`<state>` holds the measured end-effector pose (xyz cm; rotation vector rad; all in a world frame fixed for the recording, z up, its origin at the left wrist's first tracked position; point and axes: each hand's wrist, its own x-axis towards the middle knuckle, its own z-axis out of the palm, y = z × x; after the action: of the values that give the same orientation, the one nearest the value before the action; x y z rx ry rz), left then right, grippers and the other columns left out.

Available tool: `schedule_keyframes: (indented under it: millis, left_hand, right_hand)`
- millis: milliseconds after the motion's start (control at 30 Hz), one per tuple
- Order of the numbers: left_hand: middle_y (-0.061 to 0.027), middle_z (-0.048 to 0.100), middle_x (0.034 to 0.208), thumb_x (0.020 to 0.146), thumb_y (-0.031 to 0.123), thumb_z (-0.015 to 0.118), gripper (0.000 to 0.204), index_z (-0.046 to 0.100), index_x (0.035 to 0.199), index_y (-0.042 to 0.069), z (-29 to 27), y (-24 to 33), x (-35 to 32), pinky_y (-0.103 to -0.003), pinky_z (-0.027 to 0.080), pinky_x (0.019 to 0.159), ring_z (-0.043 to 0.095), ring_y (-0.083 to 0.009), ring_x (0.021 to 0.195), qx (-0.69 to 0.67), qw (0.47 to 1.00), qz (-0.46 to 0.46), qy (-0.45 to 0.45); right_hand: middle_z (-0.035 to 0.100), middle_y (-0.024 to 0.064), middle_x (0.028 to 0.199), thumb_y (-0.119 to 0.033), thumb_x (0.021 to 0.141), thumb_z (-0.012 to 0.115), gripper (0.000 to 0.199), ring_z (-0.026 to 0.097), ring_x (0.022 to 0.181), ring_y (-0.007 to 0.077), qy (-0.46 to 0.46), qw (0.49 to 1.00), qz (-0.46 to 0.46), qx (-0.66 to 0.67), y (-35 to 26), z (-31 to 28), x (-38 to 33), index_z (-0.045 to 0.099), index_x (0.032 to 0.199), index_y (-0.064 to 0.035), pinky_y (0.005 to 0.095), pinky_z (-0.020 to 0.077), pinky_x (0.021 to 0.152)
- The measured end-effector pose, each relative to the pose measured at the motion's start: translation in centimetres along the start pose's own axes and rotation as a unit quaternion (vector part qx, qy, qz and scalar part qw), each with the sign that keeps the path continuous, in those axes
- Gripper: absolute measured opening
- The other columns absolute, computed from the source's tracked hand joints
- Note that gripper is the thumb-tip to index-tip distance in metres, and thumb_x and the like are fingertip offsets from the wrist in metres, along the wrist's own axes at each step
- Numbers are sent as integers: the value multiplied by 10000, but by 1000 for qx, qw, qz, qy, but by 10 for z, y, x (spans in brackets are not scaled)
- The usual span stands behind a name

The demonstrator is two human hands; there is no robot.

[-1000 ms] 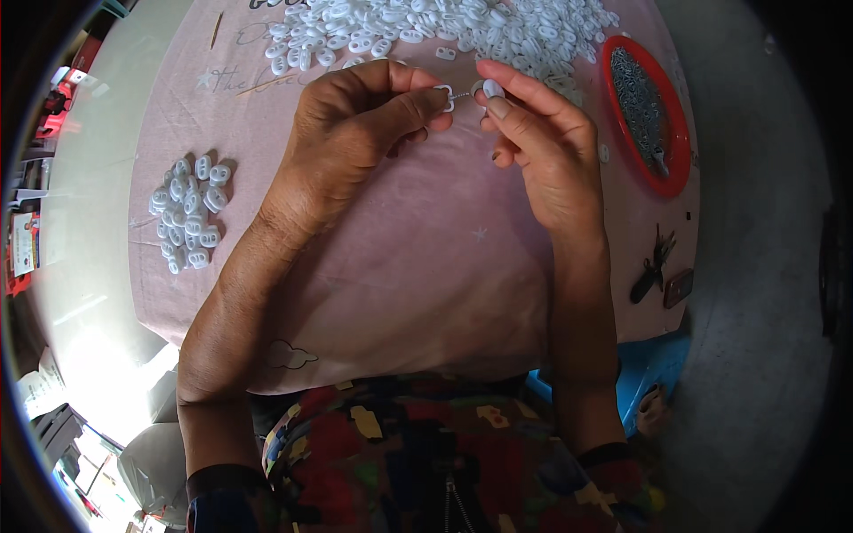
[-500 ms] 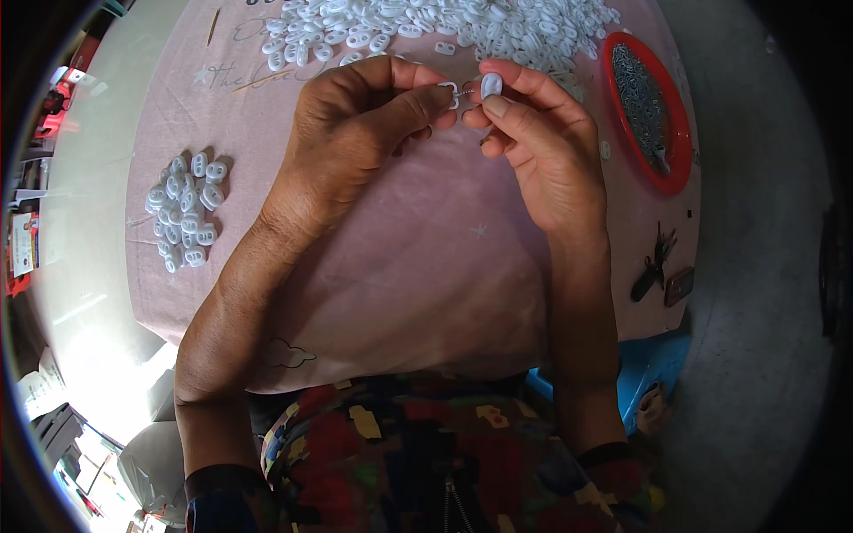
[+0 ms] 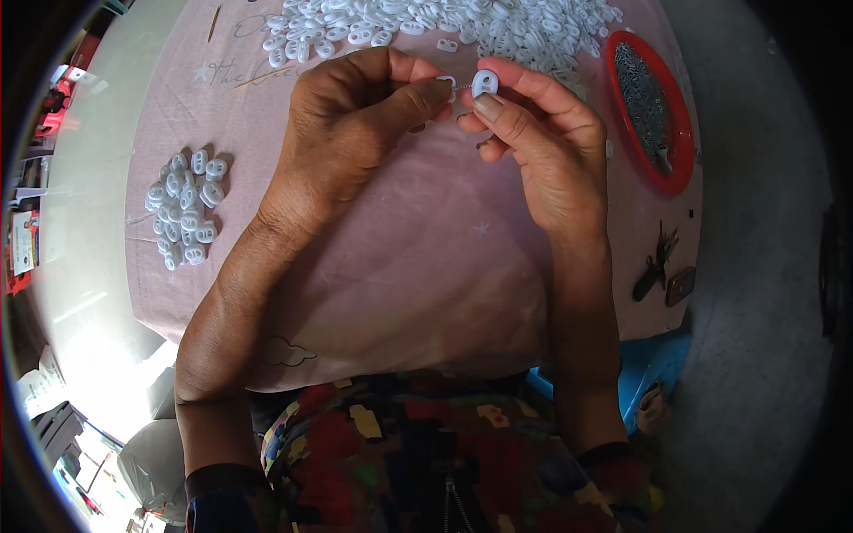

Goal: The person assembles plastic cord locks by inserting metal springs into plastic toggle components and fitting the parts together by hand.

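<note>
My left hand [image 3: 351, 124] pinches a small white plastic piece [image 3: 446, 84] between thumb and forefinger. My right hand [image 3: 533, 142] holds a second white plastic piece with a hole [image 3: 484, 83] at its fingertips, right beside the first. A thin metal spring or wire seems to run between the two pieces, too small to be sure. Both hands hover over a pink cloth [image 3: 400, 258] on the table. A large heap of loose white plastic pieces [image 3: 444, 22] lies just beyond the hands.
A small pile of white pieces [image 3: 187, 206] lies on the cloth at the left. A red dish of small metal parts [image 3: 649, 111] sits at the right. Dark keys [image 3: 657, 262] lie near the cloth's right edge. A blue stool [image 3: 653, 369] stands below.
The two hands have stayed close together at the same spot. The right fingers have shifted the white piece slightly against the one in the left hand.
</note>
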<state>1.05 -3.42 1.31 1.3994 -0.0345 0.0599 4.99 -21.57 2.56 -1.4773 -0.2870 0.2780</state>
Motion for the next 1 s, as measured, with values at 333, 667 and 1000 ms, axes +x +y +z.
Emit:
schedule_keyframes:
  millis: [333,667,1000]
  left_hand:
    - [-5,666,786,904,173,627,144,665,969,49,-3,1,0,-202,406,632,531,-44,700,12,1000,-4,-10]
    - [-3,665,783,902,179,630,150,665,975,53,-7,3,1,-203,401,627,521,-41,683,12,1000,4,-26]
    - [13,656,789,894,152,646,126,670,962,48,-2,6,-3,-191,402,622,524,-25,696,32,999,19,-6]
  right_hand:
    - [697,116,954,-52,863,662,291,669,776,144,-15,1000,-4,-22,-1,-1,-1,634,1151,-16,214,487,583]
    - [694,119,965,-50,880,638,302,663,783,138,-29,999,11,-14,-2,-3,-1,617,1179,-14,213,485,584]
    - [685,113,977,-68,900,609,324,661,793,145,-60,998,21,-7,-4,-1,-1,588,1219,-14,215,482,588]
